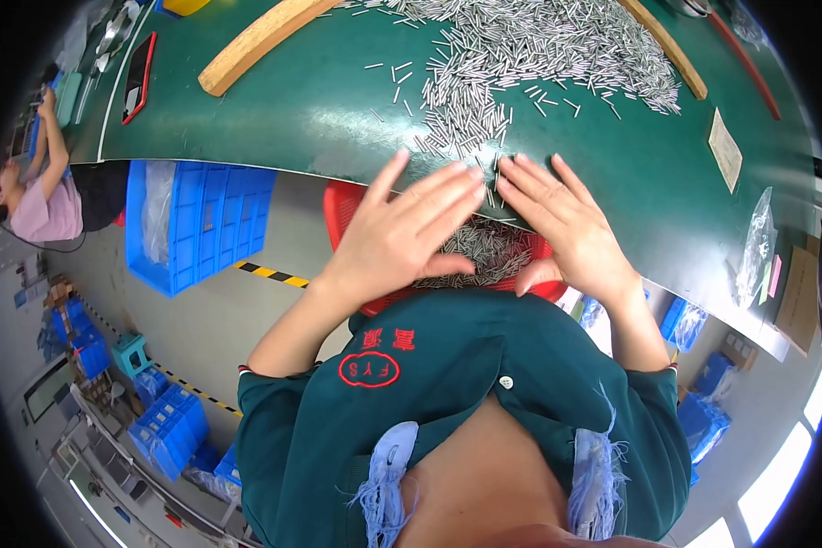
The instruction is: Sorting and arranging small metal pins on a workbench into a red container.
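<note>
The two hands of the person are side by side over the near edge of the green bench (292, 119). The left hand (388, 228) is laid out almost flat, its fingers straight and slightly apart, the thumb stretched away to the side. The right hand (566, 219) has the same form, with straight fingers and the thumb pointing down toward the body. I see nothing gripped in either hand — what may lie under the palms, I cannot tell. In the narrow gap between the fingertips there are a few small metal pins (470, 119); from there they widen into a large heap at the far side of the bench, between a left wooden bar (260, 47) and a right wooden bar (669, 47). Below the hands, between the bench edge and the body, is a red basket (341, 205), and many pins lie in it also. A phone (140, 78) with red edge lies on the bench at left — well apart from the heap. At right there is a pale card (726, 151).
</note>
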Tool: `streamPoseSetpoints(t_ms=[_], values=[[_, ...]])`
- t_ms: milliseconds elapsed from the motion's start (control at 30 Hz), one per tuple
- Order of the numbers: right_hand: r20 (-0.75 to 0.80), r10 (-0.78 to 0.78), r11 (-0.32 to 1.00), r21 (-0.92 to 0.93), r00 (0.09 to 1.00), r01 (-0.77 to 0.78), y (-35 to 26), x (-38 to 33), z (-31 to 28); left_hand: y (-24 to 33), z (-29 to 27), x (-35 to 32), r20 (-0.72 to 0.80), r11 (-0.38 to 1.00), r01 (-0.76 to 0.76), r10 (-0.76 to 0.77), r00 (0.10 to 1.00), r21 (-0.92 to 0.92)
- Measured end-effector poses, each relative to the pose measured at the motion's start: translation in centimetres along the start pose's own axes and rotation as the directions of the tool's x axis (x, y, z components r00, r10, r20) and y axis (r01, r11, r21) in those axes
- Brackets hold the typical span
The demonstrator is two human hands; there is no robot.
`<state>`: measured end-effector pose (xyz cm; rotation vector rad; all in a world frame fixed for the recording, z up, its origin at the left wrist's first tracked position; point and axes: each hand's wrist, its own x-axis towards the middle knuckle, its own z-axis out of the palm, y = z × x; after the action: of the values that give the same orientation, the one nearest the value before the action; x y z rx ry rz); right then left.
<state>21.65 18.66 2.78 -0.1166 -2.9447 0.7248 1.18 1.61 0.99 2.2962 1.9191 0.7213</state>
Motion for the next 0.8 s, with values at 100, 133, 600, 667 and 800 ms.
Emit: streamPoseSetpoints(t_ms=[100, 133, 600, 667, 800], values=[[-0.043, 0.026, 0.998, -0.056, 0.999, -0.029, -0.1, 1.5, 0.0, -1.2, -0.2, 0.3, -0.031, 0.988, 0.123, -0.121, 0.992, 0.09], [-0.043, 0.026, 0.998, -0.056, 0.999, -0.028, -0.1, 1.5, 0.1, -1.4, -0.1, 0.2, -0.02, 0.986, 0.137, -0.136, 0.991, 0.1], [-0.001, 0.005, 0.995, -0.098, 1.0, -0.005, 0.7, 2.3, -0.2, -1.1, 0.1, 0.4, 0.002, 0.999, 0.045, -0.045, 0.999, 0.027], [0.017, -0.013, 0.996, -0.091, 1.0, 0.014, 0.9, 1.5, 0.0, -0.8, 0.0, 0.1, 0.028, 0.999, 0.041, -0.041, 0.999, -0.009], [-0.064, -0.003, 0.999, -0.046, 0.998, 0.0, 0.8, 2.0, -0.3, -1.1, 0.3, 2.2, -0.045, 0.997, 0.072, -0.071, 0.996, 0.035]])
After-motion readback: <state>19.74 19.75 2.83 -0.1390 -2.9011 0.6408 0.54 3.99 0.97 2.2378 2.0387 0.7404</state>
